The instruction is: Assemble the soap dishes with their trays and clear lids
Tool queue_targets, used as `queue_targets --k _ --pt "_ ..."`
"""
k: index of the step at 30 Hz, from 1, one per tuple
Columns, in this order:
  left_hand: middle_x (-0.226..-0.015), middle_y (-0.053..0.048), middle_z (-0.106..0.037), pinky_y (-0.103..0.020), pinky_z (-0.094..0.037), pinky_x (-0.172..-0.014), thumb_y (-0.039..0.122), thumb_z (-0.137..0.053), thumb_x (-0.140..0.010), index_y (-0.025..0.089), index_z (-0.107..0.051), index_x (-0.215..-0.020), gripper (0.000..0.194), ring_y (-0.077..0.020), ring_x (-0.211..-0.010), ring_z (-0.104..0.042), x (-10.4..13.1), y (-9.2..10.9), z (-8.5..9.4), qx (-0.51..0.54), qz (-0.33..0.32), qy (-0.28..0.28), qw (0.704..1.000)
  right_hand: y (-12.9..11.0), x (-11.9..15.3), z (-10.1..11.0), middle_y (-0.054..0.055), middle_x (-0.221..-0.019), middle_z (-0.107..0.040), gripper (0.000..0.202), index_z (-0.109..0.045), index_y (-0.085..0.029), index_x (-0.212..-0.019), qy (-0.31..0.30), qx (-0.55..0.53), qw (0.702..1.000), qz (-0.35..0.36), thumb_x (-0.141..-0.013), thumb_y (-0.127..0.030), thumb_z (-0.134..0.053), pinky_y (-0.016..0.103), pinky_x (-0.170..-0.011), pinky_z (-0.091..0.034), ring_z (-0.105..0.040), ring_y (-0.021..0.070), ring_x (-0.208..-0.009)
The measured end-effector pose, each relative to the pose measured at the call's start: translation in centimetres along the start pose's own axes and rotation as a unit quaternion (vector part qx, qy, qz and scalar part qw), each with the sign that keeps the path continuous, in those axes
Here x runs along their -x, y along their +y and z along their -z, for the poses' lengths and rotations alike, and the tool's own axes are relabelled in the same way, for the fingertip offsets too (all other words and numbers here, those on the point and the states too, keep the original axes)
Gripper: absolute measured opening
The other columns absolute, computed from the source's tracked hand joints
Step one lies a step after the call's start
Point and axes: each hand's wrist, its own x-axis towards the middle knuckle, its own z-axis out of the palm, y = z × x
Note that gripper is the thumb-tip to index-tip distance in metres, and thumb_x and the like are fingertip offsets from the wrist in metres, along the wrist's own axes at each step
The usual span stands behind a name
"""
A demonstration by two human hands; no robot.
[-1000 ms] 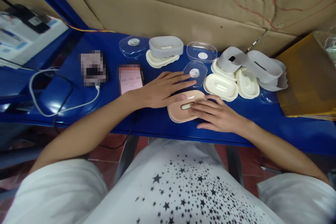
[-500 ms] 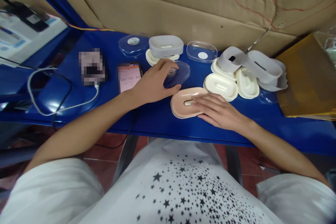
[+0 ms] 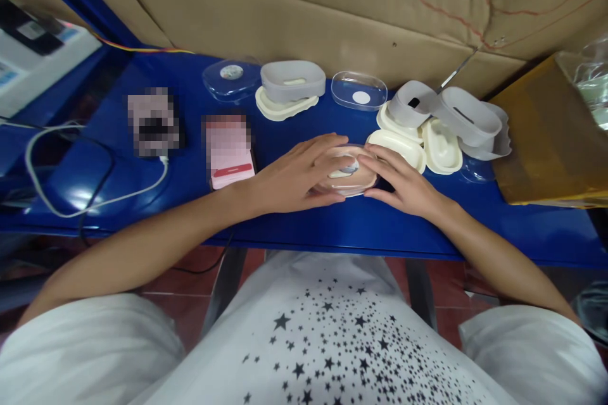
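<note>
Between my hands on the blue table lies a peach oval soap dish [image 3: 360,183] with a clear plastic lid [image 3: 342,150] over it. My left hand [image 3: 301,174] curves round the left side of the lid, fingers along its far and near edges. From the right, my right hand [image 3: 401,180] grips the dish and lid, its fingers on the far right edge and thumb on the near edge. Whether the lid sits fully down on the rim cannot be seen. Just beyond my right fingers is a cream oval tray [image 3: 401,147].
Grey oval soap dishes [image 3: 293,79] and more cream trays [image 3: 443,145] stand along the back and right. A clear lid [image 3: 360,90] lies at the back. A phone [image 3: 230,152] and a cabled device [image 3: 154,123] lie left. A taped carton [image 3: 546,139] stands right.
My left hand has brought the clear lid rightward and down over the peach dish. My right hand has shifted slightly and now holds the dish's right side with the lid.
</note>
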Motion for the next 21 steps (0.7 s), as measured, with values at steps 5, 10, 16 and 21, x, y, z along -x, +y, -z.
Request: queue_targets --k 5,10,16,21 --pt "-0.174 -0.023 -0.047 -0.066 -0.05 -0.129 0.039 -0.079 -0.105 0.025 -0.046 -0.166 0.071 -0.043 -0.163 -0.047 0.4 0.0 0.3 -0.05 0.008 -0.029 0.998 0.2 0.2 0.0 0.012 -0.181 -0.046 0.081 -0.026 -0.039 -0.182 -0.016 0.005 1.0 0.0 -0.112 -0.04 -0.066 0.063 -0.133 -0.047 -0.049 0.0366 -0.164" --pt "-0.166 -0.026 -0.052 -0.064 -0.058 -0.122 0.041 -0.084 -0.103 0.02 -0.053 -0.157 0.066 -0.044 -0.159 -0.052 0.8 -0.9 0.1 -0.06 -0.024 -0.015 0.998 0.2 0.3 0.1 0.009 -0.181 -0.045 0.078 -0.027 -0.042 -0.181 -0.013 0.017 0.999 0.032 -0.113 -0.033 -0.063 0.066 -0.135 -0.044 -0.043 0.0359 -0.168" --pt "-0.161 -0.025 -0.05 -0.055 -0.069 -0.107 0.054 -0.091 -0.095 0.021 -0.054 -0.148 0.072 -0.0417 -0.147 -0.062 0.8 -2.0 0.0 -0.041 0.011 0.001 0.999 0.2 0.3 0.1 0.005 -0.184 -0.041 0.075 -0.03 -0.045 -0.18 0.001 0.006 1.0 0.029 -0.114 -0.025 -0.059 0.067 -0.136 -0.042 -0.037 0.0359 -0.171" --pt "-0.167 -0.024 -0.044 -0.051 -0.07 -0.102 0.064 -0.091 -0.09 0.022 -0.052 -0.148 0.081 -0.0373 -0.13 -0.073 0.9 -1.9 -0.6 -0.008 0.085 -0.015 0.996 0.1 0.2 -0.2 0.007 -0.186 -0.037 0.072 -0.032 -0.042 -0.18 -0.011 0.007 1.0 0.015 -0.115 -0.028 -0.059 0.067 -0.137 -0.04 -0.031 0.0357 -0.174"
